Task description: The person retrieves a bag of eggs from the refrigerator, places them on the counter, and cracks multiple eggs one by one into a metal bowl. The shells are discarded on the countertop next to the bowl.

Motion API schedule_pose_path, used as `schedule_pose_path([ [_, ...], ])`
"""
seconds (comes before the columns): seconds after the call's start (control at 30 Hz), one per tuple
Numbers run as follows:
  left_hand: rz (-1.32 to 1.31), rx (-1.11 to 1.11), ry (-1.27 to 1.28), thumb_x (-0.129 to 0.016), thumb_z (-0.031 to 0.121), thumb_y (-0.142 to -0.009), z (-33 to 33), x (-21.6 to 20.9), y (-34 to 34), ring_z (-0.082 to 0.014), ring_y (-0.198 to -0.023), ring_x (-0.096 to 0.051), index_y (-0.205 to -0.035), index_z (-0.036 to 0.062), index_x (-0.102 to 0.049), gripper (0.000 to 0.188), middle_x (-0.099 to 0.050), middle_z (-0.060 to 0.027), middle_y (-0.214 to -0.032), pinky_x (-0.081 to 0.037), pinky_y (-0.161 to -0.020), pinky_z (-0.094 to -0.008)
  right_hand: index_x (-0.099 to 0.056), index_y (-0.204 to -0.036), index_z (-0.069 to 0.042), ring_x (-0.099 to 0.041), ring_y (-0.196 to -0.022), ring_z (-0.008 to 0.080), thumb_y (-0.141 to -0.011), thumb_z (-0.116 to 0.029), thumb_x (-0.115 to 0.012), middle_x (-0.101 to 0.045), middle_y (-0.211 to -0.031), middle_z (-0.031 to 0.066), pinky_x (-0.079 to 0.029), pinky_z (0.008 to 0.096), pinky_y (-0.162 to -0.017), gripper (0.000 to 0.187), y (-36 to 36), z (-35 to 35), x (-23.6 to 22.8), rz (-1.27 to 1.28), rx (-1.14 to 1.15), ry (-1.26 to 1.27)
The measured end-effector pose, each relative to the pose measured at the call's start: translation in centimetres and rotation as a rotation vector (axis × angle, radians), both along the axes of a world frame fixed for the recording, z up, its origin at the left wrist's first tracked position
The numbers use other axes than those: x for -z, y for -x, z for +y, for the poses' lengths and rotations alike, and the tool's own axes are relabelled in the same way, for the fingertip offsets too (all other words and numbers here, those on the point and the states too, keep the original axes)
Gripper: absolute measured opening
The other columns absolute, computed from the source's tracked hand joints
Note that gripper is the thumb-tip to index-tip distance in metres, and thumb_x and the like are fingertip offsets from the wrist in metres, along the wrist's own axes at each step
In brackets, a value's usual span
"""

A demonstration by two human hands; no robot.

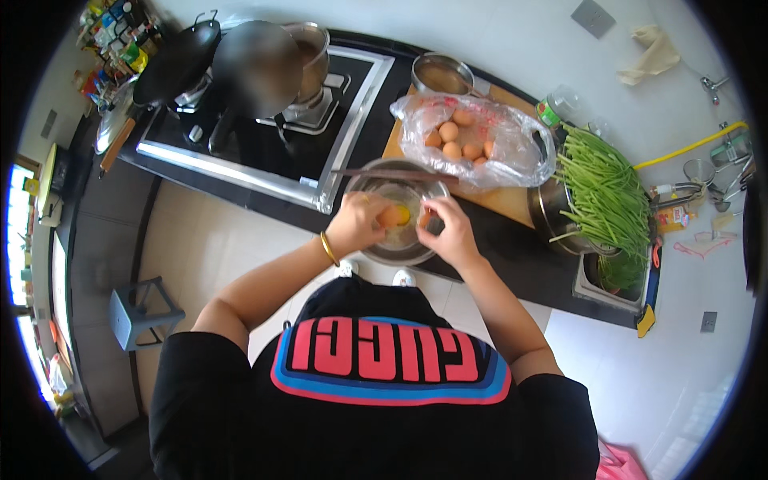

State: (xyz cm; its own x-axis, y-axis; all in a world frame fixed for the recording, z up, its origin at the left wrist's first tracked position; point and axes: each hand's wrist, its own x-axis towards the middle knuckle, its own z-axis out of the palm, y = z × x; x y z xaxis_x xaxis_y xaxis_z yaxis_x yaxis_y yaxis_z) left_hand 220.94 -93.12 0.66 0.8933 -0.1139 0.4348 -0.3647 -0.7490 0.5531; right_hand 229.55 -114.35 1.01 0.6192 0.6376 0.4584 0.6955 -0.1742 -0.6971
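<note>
Over a metal bowl [398, 256] at the counter's front edge, both my hands hold parts of a cracked egg. Closed fingers of my left hand [356, 224] grip one eggshell half [390, 217], with yellow yolk [404, 214] showing at its open side. A smaller piece of eggshell [425, 218] is pinched in my right hand [450, 234], a little apart from the first. Pale liquid lies in the bowl. Brown chopsticks [394, 173] rest across its far rim. Just behind, to the right, several brown eggs [450, 131] sit in a clear plastic bag [512, 170].
A gas stove [264, 160] at the left carries a black wok [178, 64] and pots. A small metal pot [442, 74] stands behind the bag on a wooden board [512, 202]. Long green vegetables [604, 188] lie over a pot beside the sink [588, 280]. A stool [144, 312] stands left.
</note>
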Motion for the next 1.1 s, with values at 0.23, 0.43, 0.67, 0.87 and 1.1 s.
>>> schedule_pose_path([
  [0.23, 0.515, -0.065, 0.787, -0.070, 0.004, -0.074, 0.5, -0.3, -0.4, -0.0178, -0.096, -0.064, -0.112, -0.0068, -0.058, 0.042, -0.066, -0.0130, -0.102, -0.051, -0.084, -0.0286, -0.057, -0.109, -0.003, -0.059, -0.100, 0.0155, -0.074, -0.005, -0.074, -0.059, -0.110, 0.0066, -0.047, 0.0286, -0.089, 0.039, 0.0, 0.5, 1.7, 0.793, -0.176, -0.328],
  [0.43, 0.611, 0.060, 1.249, -0.067, 0.001, -0.081, 0.2, 0.4, -0.4, -0.0152, -0.100, -0.060, -0.121, -0.0069, -0.052, 0.044, -0.059, -0.0095, -0.113, -0.047, -0.090, -0.0272, -0.057, -0.120, -0.004, -0.054, -0.108, 0.0169, -0.076, -0.006, -0.074, -0.055, -0.117, 0.0074, -0.046, 0.0305, -0.090, 0.047, 0.4, 1.9, 0.6, 0.611, -0.161, -0.383],
  [0.67, 0.713, 0.087, 1.381, -0.067, 0.001, -0.082, 0.0, 0.0, -0.2, -0.0132, -0.098, -0.059, -0.122, -0.0032, -0.051, 0.043, -0.060, -0.0078, -0.109, -0.048, -0.087, -0.0254, -0.058, -0.123, -0.006, -0.054, -0.109, 0.0208, -0.077, -0.009, -0.074, -0.055, -0.118, 0.0097, -0.043, 0.0301, -0.092, 0.049, 0.7, 2.3, 0.5, 0.368, -0.064, -0.197],
  [0.87, 0.723, 0.113, 1.445, -0.066, -0.003, -0.082, 0.0, 1.5, -0.4, -0.0145, -0.098, -0.060, -0.119, 0.0017, -0.047, 0.041, -0.060, -0.0091, -0.107, -0.049, -0.086, -0.0263, -0.057, -0.125, -0.005, -0.056, -0.105, 0.0223, -0.077, -0.011, -0.074, -0.057, -0.114, 0.0118, -0.044, 0.0304, -0.091, 0.051, 1.0, 2.5, 0.0, 0.329, -0.054, -0.142],
  [1.1, 0.688, 0.163, 1.387, -0.066, -0.004, -0.081, -1.3, 1.4, -1.5, -0.0174, -0.101, -0.060, -0.119, 0.0009, -0.047, 0.043, -0.061, -0.0126, -0.111, -0.049, -0.089, -0.0285, -0.055, -0.124, 0.000, -0.061, -0.094, 0.0160, -0.080, -0.013, -0.073, -0.061, -0.110, 0.0124, -0.049, 0.0279, -0.083, 0.049, 0.7, 0.9, 1.6, 0.433, 0.059, -0.307],
])
